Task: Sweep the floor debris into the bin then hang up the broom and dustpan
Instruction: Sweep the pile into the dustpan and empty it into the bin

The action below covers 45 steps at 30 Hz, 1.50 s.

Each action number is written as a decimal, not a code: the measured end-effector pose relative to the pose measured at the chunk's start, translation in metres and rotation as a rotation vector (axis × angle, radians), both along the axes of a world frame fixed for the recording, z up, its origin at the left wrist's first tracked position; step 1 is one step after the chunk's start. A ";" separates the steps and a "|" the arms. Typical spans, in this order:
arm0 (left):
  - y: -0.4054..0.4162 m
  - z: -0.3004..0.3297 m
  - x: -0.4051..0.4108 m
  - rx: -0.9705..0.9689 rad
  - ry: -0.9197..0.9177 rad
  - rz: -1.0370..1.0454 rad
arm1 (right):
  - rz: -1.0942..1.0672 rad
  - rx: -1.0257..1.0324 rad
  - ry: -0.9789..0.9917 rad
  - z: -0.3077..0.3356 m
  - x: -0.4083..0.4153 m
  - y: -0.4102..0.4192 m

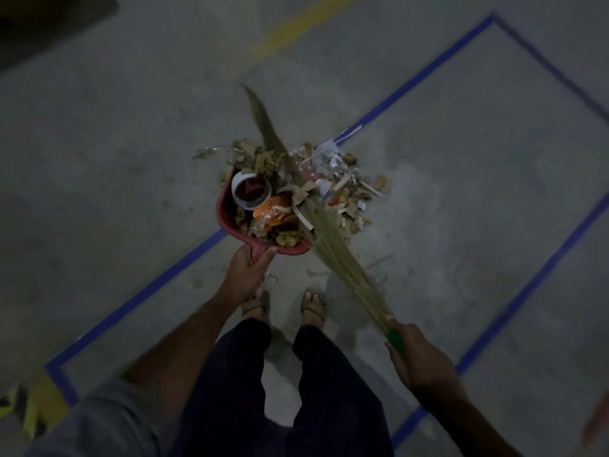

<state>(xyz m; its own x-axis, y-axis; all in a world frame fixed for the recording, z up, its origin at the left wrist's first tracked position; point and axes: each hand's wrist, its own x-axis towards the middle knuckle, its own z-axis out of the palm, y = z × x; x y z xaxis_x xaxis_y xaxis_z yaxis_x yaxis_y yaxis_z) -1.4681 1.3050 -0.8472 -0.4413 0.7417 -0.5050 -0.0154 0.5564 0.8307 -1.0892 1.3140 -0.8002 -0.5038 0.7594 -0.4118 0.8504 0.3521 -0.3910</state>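
Observation:
A red dustpan (223,209) lies on the grey floor, heaped with dry leaves, an orange wrapper and a white cup (250,189). My left hand (245,272) grips its handle from behind. My right hand (417,361) holds the green handle of a grass broom (326,249), whose long bristles slant up and left across the pile. A heap of leaves, paper strips and scraps (342,186) lies on the floor just right of the pan, under the bristles. No bin is in view.
Blue tape lines (408,84) mark a rectangle on the concrete floor around me. My sandalled feet (313,306) stand just behind the dustpan. A yellow stripe (296,28) runs across the floor at the top. A dark edge fills the top left corner.

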 end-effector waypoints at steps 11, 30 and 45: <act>-0.063 0.089 0.032 0.115 -0.029 -0.023 | -0.095 0.156 0.050 0.067 0.012 -0.114; -0.177 0.174 0.191 0.178 0.027 -0.353 | -0.386 0.412 -0.003 0.138 0.128 -0.338; -0.229 0.190 0.574 0.193 -0.158 -0.777 | -0.781 0.371 -0.234 0.156 0.424 -0.499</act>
<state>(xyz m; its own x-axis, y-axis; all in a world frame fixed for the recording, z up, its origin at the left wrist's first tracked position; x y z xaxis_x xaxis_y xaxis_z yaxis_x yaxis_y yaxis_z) -0.8941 1.0757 -0.6570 0.3005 0.8872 -0.3502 0.1909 0.3038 0.9334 -0.6653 0.8146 -0.6444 0.2787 0.9553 -0.0986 0.9442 -0.2913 -0.1535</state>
